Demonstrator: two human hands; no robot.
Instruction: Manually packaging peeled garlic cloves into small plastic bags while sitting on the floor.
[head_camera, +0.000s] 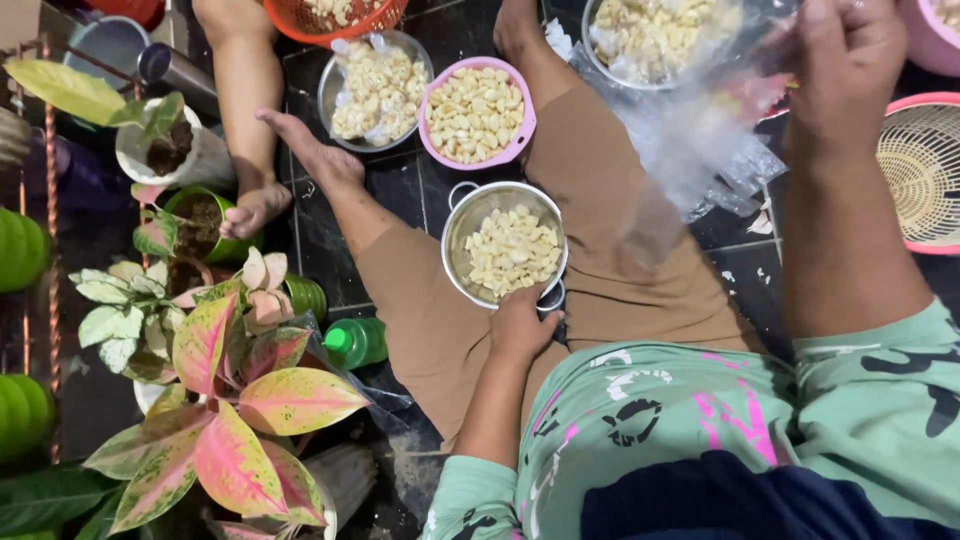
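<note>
We look down on a dark tiled floor (440, 195) with pale grout lines, glossy and flecked with small white scraps near the right side. We sit on it, legs in brown trousers stretched forward. Our left hand (522, 325) is closed on the near rim of a metal colander (506, 250) of pale peeled cloves, which rests against our thigh. Our right hand (845, 75) is raised at the upper right, fingers pinched on a clear plastic bag (690, 140) that hangs blurred below it; the two hands are well apart.

Beyond the colander stands a pink bowl (476, 112) of the same pale pieces, touching a steel bowl (378, 90) lined with plastic. A second steel bowl (655, 40) stands at the top edge, an orange basket (335, 15) beside it. A pink woven basket (920, 170) lies at the right edge.

Another person's bare feet (258, 205) rest on the tiles at upper left. Potted plants (225, 400) with pink and green leaves crowd the left side, with a green bottle (355, 342) lying just beside them.
</note>
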